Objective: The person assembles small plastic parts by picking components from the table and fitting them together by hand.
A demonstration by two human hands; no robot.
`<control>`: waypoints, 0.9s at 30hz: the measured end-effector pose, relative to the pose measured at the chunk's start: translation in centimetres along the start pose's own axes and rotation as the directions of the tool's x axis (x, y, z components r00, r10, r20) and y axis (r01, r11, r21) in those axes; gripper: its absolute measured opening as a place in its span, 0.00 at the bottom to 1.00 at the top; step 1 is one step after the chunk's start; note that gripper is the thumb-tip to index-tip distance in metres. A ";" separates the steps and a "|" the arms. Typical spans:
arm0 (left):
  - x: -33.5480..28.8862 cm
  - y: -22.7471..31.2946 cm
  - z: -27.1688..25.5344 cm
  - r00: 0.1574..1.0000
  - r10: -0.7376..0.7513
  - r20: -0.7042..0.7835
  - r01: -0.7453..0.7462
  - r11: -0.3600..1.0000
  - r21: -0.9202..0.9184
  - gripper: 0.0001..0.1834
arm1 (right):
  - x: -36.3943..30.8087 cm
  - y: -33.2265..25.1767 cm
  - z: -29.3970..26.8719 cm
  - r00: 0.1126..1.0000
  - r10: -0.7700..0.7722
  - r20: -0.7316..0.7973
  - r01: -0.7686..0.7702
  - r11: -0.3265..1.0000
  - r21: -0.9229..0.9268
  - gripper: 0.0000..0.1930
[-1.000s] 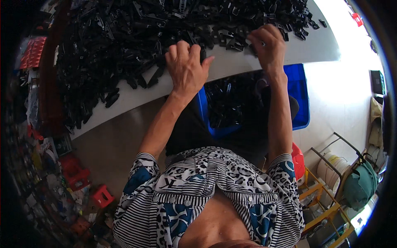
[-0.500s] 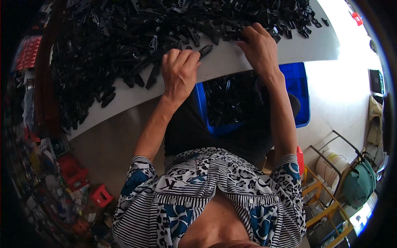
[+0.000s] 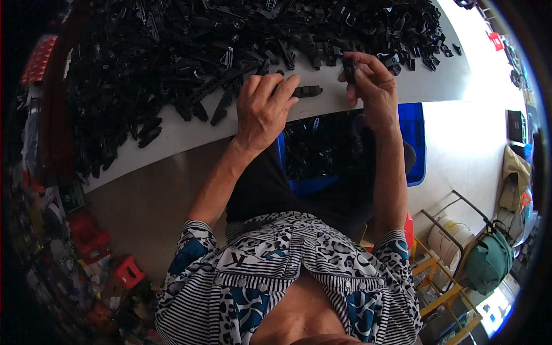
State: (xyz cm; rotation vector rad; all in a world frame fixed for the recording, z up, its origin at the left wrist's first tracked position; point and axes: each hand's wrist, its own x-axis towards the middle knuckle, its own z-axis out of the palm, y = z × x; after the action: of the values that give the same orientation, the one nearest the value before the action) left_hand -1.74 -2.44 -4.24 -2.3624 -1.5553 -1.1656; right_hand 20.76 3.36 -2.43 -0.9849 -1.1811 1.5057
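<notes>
Between the thumb and fingers of my right hand (image 3: 374, 86) is a small black plastic part (image 3: 349, 70), held just above the table's front edge. My left hand (image 3: 265, 109) is closed around one end of a long black plastic part (image 3: 307, 91), whose other end sticks out to the right toward my right hand. The two parts are apart. Behind both hands spreads a heap of black plastic parts (image 3: 172, 46), long strips at the left and smaller clip-like pieces at the right. The pale table (image 3: 425, 83) carries them.
Below the table edge, by my legs, stands a blue bin (image 3: 415, 144) with more black parts in it. Red stools (image 3: 127, 271) are on the floor at the left. A yellow-framed cart (image 3: 454, 316) and a green bag (image 3: 489, 259) stand at the right.
My right hand has drawn back from the heap and turned, now showing a small black part. My left hand has shifted slightly right, and the long part lies more level.
</notes>
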 end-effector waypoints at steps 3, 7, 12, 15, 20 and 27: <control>-0.5 0.8 -0.3 0.996 -0.054 0.070 0.046 0.994 0.099 0.23 | -0.4 0.4 -0.3 0.996 0.064 0.054 -0.071 0.987 0.145 0.11; 0.4 3.3 0.7 0.976 -0.115 0.185 0.082 0.981 0.174 0.19 | -0.7 0.2 -0.1 0.984 0.121 0.128 -0.155 0.940 0.305 0.10; -0.3 3.8 1.2 0.963 -0.157 0.217 0.128 0.981 0.145 0.18 | -1.3 0.4 0.2 0.991 0.118 0.068 -0.125 0.987 0.103 0.11; -0.6 3.5 0.9 0.956 -0.168 0.241 0.140 0.982 0.128 0.17 | -1.3 0.2 0.5 0.991 0.129 0.025 -0.126 0.988 -0.085 0.12; -0.7 1.8 0.0 0.983 -0.109 0.147 0.101 0.993 0.060 0.12 | -0.4 0.5 2.1 0.996 0.073 0.045 -0.059 0.965 -0.255 0.11; -1.2 -0.6 0.3 0.994 -0.051 0.100 0.064 0.990 -0.126 0.18 | -0.6 -0.5 3.6 0.997 0.055 0.062 -0.025 0.912 -0.409 0.08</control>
State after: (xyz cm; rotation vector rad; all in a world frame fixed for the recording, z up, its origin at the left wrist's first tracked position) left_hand -2.30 -3.00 -5.39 -2.5061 -1.6350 -1.2162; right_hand 17.58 2.10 -1.12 -1.2440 -1.5776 1.3610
